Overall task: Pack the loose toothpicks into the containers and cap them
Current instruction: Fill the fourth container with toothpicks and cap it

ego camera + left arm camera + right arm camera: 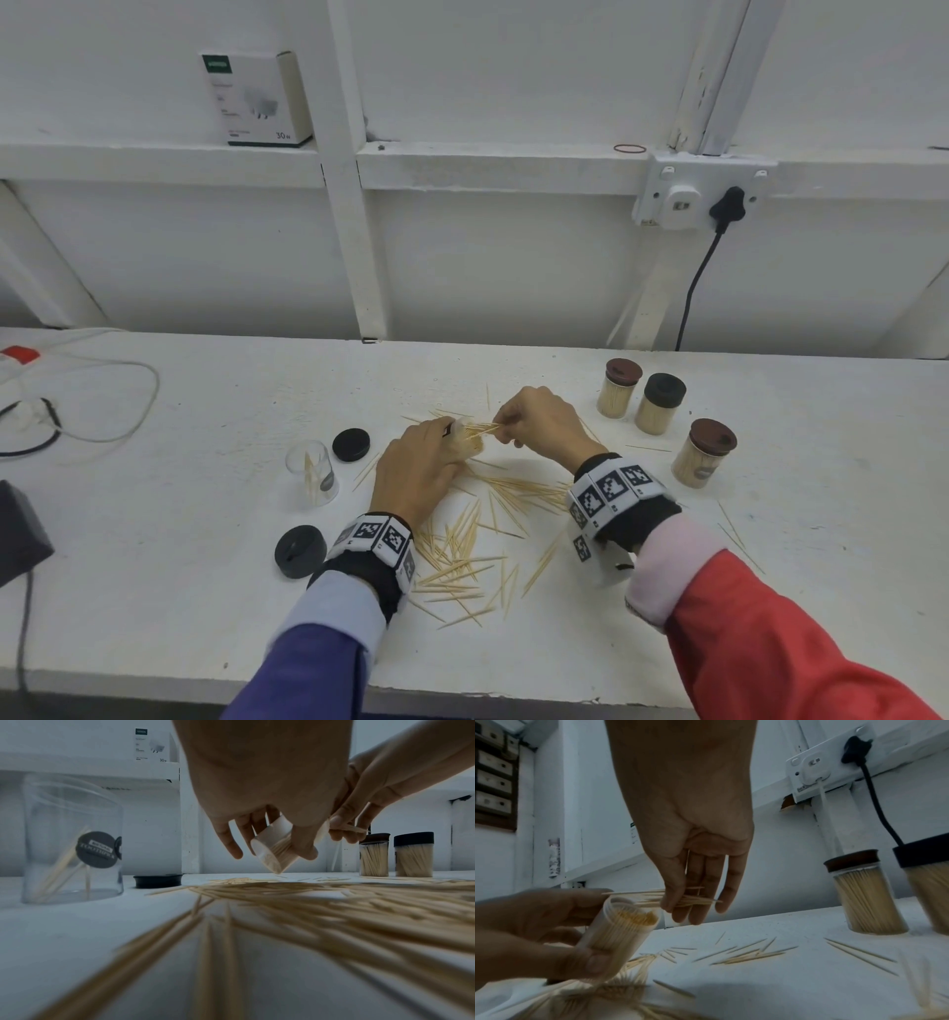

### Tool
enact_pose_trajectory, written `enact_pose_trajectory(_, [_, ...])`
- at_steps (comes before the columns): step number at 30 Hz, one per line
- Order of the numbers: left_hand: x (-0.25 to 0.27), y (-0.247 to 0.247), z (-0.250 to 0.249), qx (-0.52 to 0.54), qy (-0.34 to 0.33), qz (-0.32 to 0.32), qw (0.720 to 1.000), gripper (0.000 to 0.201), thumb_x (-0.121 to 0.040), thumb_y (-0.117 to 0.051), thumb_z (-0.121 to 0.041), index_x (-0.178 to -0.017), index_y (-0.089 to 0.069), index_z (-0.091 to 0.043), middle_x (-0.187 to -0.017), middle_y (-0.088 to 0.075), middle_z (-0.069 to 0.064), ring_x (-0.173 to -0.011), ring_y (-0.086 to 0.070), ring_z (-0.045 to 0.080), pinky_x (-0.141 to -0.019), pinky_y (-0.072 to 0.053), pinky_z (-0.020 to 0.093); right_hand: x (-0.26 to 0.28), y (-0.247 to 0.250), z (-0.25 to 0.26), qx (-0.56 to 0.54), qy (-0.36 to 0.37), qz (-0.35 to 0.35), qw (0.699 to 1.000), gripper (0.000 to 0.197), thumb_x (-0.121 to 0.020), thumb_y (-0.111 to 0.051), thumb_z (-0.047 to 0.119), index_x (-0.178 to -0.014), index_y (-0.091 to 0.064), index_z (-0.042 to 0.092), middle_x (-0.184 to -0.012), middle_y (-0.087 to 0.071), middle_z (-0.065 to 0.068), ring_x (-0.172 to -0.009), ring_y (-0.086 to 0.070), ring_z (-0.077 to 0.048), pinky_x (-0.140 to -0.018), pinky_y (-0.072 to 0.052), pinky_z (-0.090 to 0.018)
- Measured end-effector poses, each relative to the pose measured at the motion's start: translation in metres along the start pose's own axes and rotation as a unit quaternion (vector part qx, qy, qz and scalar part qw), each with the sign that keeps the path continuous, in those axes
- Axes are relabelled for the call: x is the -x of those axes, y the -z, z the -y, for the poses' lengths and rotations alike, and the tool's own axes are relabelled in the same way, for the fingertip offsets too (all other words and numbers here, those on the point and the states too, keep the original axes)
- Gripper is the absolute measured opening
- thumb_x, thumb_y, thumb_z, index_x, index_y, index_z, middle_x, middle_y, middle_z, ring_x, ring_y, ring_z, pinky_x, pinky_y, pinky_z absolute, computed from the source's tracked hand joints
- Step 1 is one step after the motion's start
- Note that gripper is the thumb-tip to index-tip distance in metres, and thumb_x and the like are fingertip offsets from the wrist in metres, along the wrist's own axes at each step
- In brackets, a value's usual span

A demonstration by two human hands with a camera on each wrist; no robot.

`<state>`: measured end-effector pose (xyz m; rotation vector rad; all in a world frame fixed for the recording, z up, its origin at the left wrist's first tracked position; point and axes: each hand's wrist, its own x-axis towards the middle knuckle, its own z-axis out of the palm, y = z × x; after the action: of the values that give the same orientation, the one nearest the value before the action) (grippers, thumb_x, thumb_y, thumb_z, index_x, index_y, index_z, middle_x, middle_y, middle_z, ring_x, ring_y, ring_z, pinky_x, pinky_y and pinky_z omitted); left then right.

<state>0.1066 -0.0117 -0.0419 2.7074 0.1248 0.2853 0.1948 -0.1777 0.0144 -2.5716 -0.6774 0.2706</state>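
Filling step: left hand (416, 462) grips tilted, nearly full container (618, 931) above desk (205, 591) centre; right hand (544, 426) pinches toothpick bundle (680, 898) at its mouth. Next: align tips, slide in; loose toothpicks (462, 555) at 6 o'clock.

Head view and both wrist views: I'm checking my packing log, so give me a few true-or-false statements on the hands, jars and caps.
1. The left hand grips an uncapped jar tilted toward the right hand. True.
2. The right hand is empty. False: its fingers pinch a small bundle of toothpicks at the jar's mouth.
3. Three capped jars stand on the table's right side. True.
4. The open jar on the left is packed full. False: it holds only a few toothpicks.
5. Two black caps lie loose on the table. True.
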Motion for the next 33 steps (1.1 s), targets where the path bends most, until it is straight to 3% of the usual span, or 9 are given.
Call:
enact_pose_trajectory(6, [0.0, 0.0, 0.0, 0.011, -0.004, 0.012, 1.0, 0.047, -0.086, -0.064, -0.032, -0.129, -0.049, -0.019, -0.117, -0.06, 0.0, -0.107, -0.054, 0.023, -0.083, -0.04, 0.034, -0.003, -0.008, 0.007, 0.107, 0.061, -0.036, 0.992, 0.016, -0.09, -0.062, 0.019, -0.097, -0.076, 0.022, -0.091, -0.072, 0.002, -0.084, -0.063, -0.02, -0.065, -0.038, -0.027])
enact_pose_trajectory(9, [-0.001, -0.001, 0.001, 0.021, -0.008, 0.017, 1.0, 0.05, -0.086, -0.065, -0.036, -0.13, -0.048, -0.02, -0.117, -0.06, -0.001, -0.109, -0.053, 0.02, -0.083, -0.039, 0.033, -0.007, -0.012, 0.008, 0.146, 0.083, -0.041, 0.985, 0.017, -0.092, -0.059, 0.019, -0.094, -0.075, 0.023, -0.092, -0.07, -0.001, -0.085, -0.063, -0.025, -0.063, -0.037, -0.029])
enact_pose_trajectory(12, [0.0, -0.002, 0.002, 0.025, -0.012, 0.02, 0.999, 0.049, -0.086, -0.064, -0.036, -0.13, -0.049, -0.021, -0.117, -0.06, -0.002, -0.108, -0.054, 0.02, -0.082, -0.042, 0.033, -0.01, -0.015, 0.008, 0.159, 0.089, -0.042, 0.982, 0.017, -0.09, -0.057, 0.012, -0.089, -0.074, 0.013, -0.088, -0.067, -0.005, -0.085, -0.062, -0.03, -0.061, -0.042, -0.033])
enact_pose_trajectory(16, [-0.001, -0.003, 0.001, 0.034, -0.013, 0.018, 0.999, 0.049, -0.085, -0.065, -0.036, -0.129, -0.05, -0.022, -0.115, -0.06, -0.003, -0.106, -0.055, 0.019, -0.081, -0.043, 0.032, -0.012, -0.016, 0.005, 0.129, 0.102, -0.016, 0.986, 0.02, -0.095, -0.054, 0.009, -0.101, -0.073, 0.007, -0.095, -0.065, -0.008, -0.091, -0.061, -0.029, -0.073, -0.049, -0.036])
enact_pose_trajectory(21, [-0.002, -0.004, 0.002, 0.041, -0.011, 0.017, 0.999, 0.049, -0.086, -0.065, -0.039, -0.129, -0.049, -0.021, -0.115, -0.06, -0.004, -0.106, -0.054, 0.018, -0.079, -0.041, 0.03, -0.01, -0.018, 0.007, 0.064, 0.097, 0.005, 0.993, 0.031, -0.097, -0.052, 0.003, -0.126, -0.063, 0.006, -0.116, -0.065, -0.011, -0.109, -0.058, -0.025, -0.083, -0.041, -0.024])
enact_pose_trajectory(25, [-0.002, -0.007, 0.005, 0.046, -0.008, 0.022, 0.999, 0.051, -0.085, -0.065, -0.042, -0.129, -0.049, -0.022, -0.116, -0.06, -0.004, -0.106, -0.055, 0.018, -0.081, -0.045, 0.032, -0.01, -0.018, 0.007, -0.003, 0.08, -0.013, 0.997, 0.028, -0.091, -0.061, 0.0, -0.116, -0.069, 0.008, -0.106, -0.069, -0.01, -0.098, -0.064, -0.021, -0.08, -0.044, -0.023])
enact_pose_trajectory(30, [-0.003, -0.009, 0.007, 0.05, -0.007, 0.024, 0.998, 0.052, -0.083, -0.066, -0.046, -0.127, -0.049, -0.024, -0.115, -0.06, -0.007, -0.106, -0.055, 0.016, -0.083, -0.048, 0.036, -0.009, -0.015, 0.008, -0.086, 0.055, -0.032, 0.994, 0.018, -0.081, -0.069, -0.003, -0.096, -0.068, 0.008, -0.085, -0.064, -0.001, -0.075, -0.058, -0.014, -0.076, -0.052, -0.035])
enact_pose_trajectory(33, [-0.004, -0.01, 0.008, 0.052, -0.005, 0.022, 0.998, 0.053, -0.082, -0.066, -0.048, -0.128, -0.049, -0.025, -0.116, -0.059, -0.008, -0.107, -0.055, 0.015, -0.084, -0.048, 0.036, -0.01, -0.015, 0.008, -0.096, 0.054, -0.036, 0.993, 0.026, -0.08, -0.058, -0.012, -0.095, -0.069, 0.007, -0.089, -0.069, -0.006, -0.083, -0.064, -0.018, -0.081, -0.055, -0.038])
